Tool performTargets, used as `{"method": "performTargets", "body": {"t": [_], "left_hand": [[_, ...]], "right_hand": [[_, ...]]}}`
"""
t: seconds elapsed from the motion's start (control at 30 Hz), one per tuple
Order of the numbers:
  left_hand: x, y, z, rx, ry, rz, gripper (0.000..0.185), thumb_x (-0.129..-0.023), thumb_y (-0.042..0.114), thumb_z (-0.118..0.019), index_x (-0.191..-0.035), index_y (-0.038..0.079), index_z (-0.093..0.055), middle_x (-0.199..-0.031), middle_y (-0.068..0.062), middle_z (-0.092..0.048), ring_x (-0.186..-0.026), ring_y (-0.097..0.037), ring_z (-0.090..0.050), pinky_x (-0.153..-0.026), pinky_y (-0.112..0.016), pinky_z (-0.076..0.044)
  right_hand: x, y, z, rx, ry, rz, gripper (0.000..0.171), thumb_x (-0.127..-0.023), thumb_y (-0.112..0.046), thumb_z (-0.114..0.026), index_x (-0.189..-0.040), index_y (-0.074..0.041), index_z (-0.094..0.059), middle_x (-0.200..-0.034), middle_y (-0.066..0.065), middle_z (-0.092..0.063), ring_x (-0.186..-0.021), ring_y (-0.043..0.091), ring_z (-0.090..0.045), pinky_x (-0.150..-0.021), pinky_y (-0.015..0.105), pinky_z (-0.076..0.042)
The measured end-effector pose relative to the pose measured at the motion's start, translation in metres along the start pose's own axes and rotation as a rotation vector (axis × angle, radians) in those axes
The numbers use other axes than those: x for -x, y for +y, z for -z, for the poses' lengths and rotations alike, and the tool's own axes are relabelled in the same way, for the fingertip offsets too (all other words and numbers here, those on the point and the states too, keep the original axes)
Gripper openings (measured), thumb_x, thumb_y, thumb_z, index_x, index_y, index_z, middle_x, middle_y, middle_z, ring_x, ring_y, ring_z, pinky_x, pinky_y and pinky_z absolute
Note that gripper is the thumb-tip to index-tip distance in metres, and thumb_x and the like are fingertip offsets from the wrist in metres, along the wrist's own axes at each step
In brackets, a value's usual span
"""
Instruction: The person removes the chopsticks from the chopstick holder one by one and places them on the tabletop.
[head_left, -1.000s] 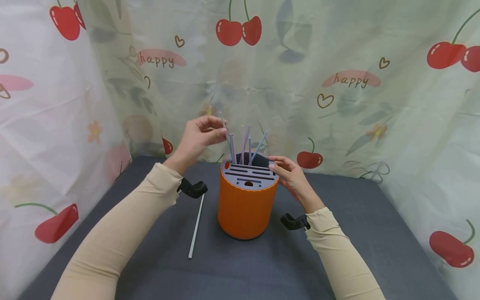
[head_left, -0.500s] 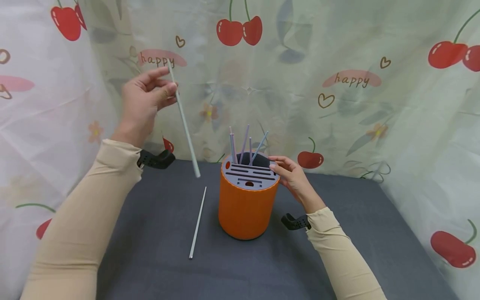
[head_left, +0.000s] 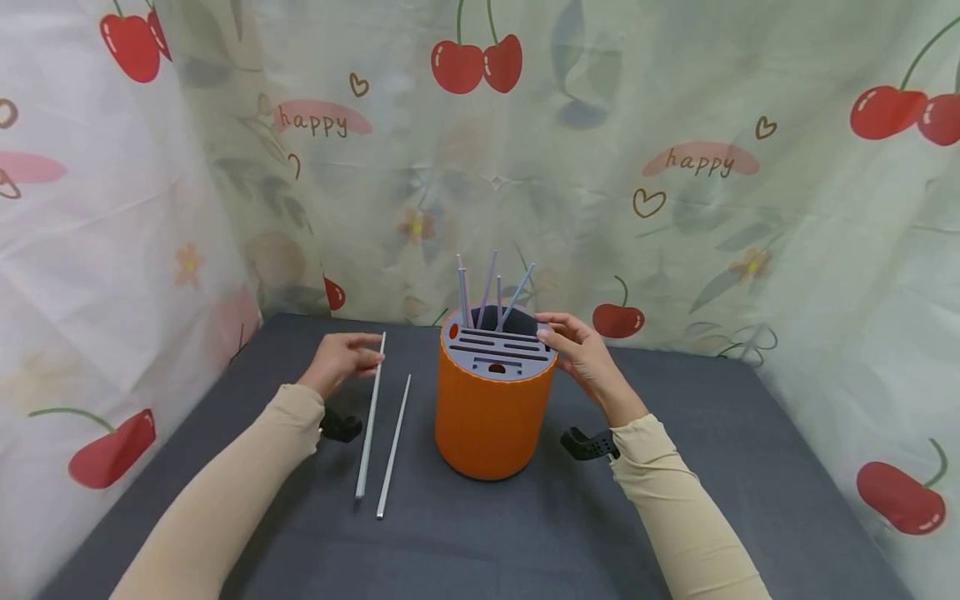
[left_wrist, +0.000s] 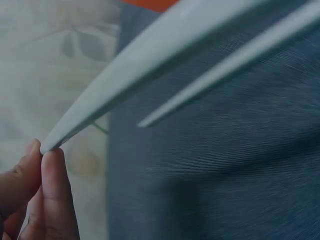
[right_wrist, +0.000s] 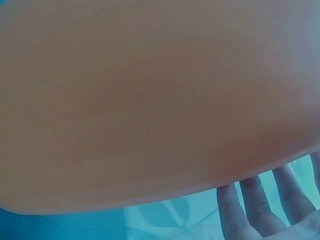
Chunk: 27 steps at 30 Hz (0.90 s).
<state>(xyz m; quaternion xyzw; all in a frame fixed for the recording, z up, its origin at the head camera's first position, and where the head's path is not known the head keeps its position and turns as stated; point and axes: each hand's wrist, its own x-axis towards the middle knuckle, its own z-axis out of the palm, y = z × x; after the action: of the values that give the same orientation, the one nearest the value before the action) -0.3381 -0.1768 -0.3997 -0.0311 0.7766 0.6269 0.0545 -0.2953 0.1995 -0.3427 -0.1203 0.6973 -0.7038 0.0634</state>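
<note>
Head view: left hand [head_left: 341, 360] pinches a pale stick [head_left: 371, 425] by its thin far end, thumb to fingertips. It's beside a second stick [head_left: 393, 450] on the worktop [head_left: 450, 542], left of the orange holder [head_left: 491, 425]; contact below unclear. Right hand [head_left: 588, 358] grips holder's rim. Sticks: I'd guess light, stiff, slightly slick; mid-length hold likely steadier.

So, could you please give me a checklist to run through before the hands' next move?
1. Left hand free: not ok; it pinches the far end of a white stick.
2. That stick fully down on the dark grey cloth: cannot tell.
3. Gap between it and the second white stick: ok.
4. Orange holder upright: ok.
5. Right hand touching the holder: ok.
6. Holder free of sticks: not ok; several blue and purple sticks protrude.
</note>
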Motion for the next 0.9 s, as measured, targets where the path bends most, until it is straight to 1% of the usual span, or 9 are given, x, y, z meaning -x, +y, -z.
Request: {"method": "performTargets", "body": {"t": [0.07, 0.13, 0.23, 0.3, 0.43, 0.53, 0.6, 0.77, 0.9], "left_hand": [[-0.004, -0.017, -0.006, -0.018, 0.003, 0.025, 0.044, -0.089, -0.001, -0.066, -0.132, -0.002, -0.057, -0.093, -0.010, -0.071, -0.075, -0.010, -0.068, -0.072, -0.028, -0.061], [-0.008, -0.030, -0.011, -0.032, 0.010, 0.043, 0.043, -0.088, -0.002, -0.067, -0.131, -0.003, -0.058, -0.089, -0.009, -0.070, -0.071, -0.009, -0.066, -0.067, -0.025, -0.060], [-0.011, -0.042, -0.018, -0.042, 0.010, 0.072, 0.043, -0.087, -0.004, -0.068, -0.129, -0.004, -0.059, -0.086, -0.008, -0.069, -0.066, -0.007, -0.064, -0.063, -0.024, -0.060], [-0.013, -0.047, -0.022, -0.052, 0.003, 0.091, 0.043, -0.085, -0.005, -0.068, -0.128, -0.005, -0.060, -0.088, -0.010, -0.068, -0.064, -0.007, -0.064, -0.061, -0.024, -0.060], [-0.017, -0.053, -0.027, -0.088, -0.006, 0.131, 0.044, -0.082, -0.008, -0.070, -0.125, -0.004, -0.062, -0.103, -0.020, -0.068, -0.061, -0.007, -0.064, -0.059, -0.024, -0.059], [-0.019, -0.055, -0.030, -0.105, 0.008, 0.150, 0.044, -0.080, -0.008, -0.072, -0.123, -0.003, -0.064, -0.110, -0.023, -0.067, -0.060, -0.006, -0.064, -0.058, -0.024, -0.059], [-0.020, -0.056, -0.031, -0.108, 0.016, 0.151, 0.044, -0.078, -0.008, -0.074, -0.121, -0.004, -0.065, -0.106, -0.021, -0.069, -0.060, -0.007, -0.064, -0.057, -0.025, -0.059], [-0.023, -0.059, -0.033, -0.135, 0.024, 0.137, 0.044, -0.074, -0.009, -0.077, -0.117, -0.005, -0.067, -0.082, -0.013, -0.070, -0.056, -0.008, -0.065, -0.054, -0.026, -0.059], [-0.024, -0.059, -0.035, -0.151, 0.036, 0.132, 0.043, -0.072, -0.010, -0.077, -0.114, -0.006, -0.068, -0.077, -0.009, -0.068, -0.054, -0.007, -0.063, -0.052, -0.024, -0.058]], "right_hand": [[0.000, 0.000, 0.000, -0.001, -0.001, 0.000, 0.033, -0.097, -0.021, -0.061, -0.129, -0.015, -0.056, -0.116, -0.003, -0.056, -0.106, 0.014, -0.057, -0.088, 0.025, -0.054], [0.000, 0.000, 0.000, -0.002, 0.000, -0.001, 0.034, -0.097, -0.021, -0.061, -0.129, -0.014, -0.055, -0.116, -0.002, -0.056, -0.106, 0.014, -0.057, -0.088, 0.025, -0.054], [0.000, 0.000, 0.000, -0.001, 0.000, -0.002, 0.035, -0.097, -0.021, -0.061, -0.130, -0.013, -0.055, -0.116, -0.002, -0.056, -0.106, 0.015, -0.057, -0.088, 0.025, -0.054], [0.001, 0.000, 0.000, 0.002, 0.003, -0.002, 0.034, -0.097, -0.021, -0.061, -0.130, -0.013, -0.055, -0.116, -0.002, -0.056, -0.106, 0.015, -0.056, -0.089, 0.025, -0.054], [0.000, 0.000, 0.000, 0.008, 0.005, 0.001, 0.035, -0.096, -0.022, -0.061, -0.129, -0.014, -0.055, -0.116, -0.002, -0.057, -0.105, 0.014, -0.057, -0.089, 0.025, -0.053], [0.000, 0.000, 0.000, 0.010, 0.008, 0.002, 0.035, -0.096, -0.022, -0.062, -0.129, -0.014, -0.055, -0.116, -0.002, -0.057, -0.105, 0.015, -0.057, -0.088, 0.025, -0.054], [0.000, 0.001, -0.001, 0.011, 0.012, -0.001, 0.035, -0.096, -0.022, -0.062, -0.129, -0.013, -0.055, -0.116, -0.002, -0.057, -0.105, 0.015, -0.057, -0.088, 0.025, -0.054], [-0.001, 0.002, 0.000, 0.016, 0.016, -0.004, 0.034, -0.096, -0.022, -0.062, -0.129, -0.014, -0.056, -0.117, -0.002, -0.057, -0.105, 0.015, -0.057, -0.087, 0.025, -0.054], [-0.001, 0.001, -0.001, 0.016, 0.020, -0.002, 0.033, -0.096, -0.022, -0.061, -0.128, -0.014, -0.056, -0.118, -0.001, -0.056, -0.105, 0.015, -0.057, -0.087, 0.026, -0.054]]}}
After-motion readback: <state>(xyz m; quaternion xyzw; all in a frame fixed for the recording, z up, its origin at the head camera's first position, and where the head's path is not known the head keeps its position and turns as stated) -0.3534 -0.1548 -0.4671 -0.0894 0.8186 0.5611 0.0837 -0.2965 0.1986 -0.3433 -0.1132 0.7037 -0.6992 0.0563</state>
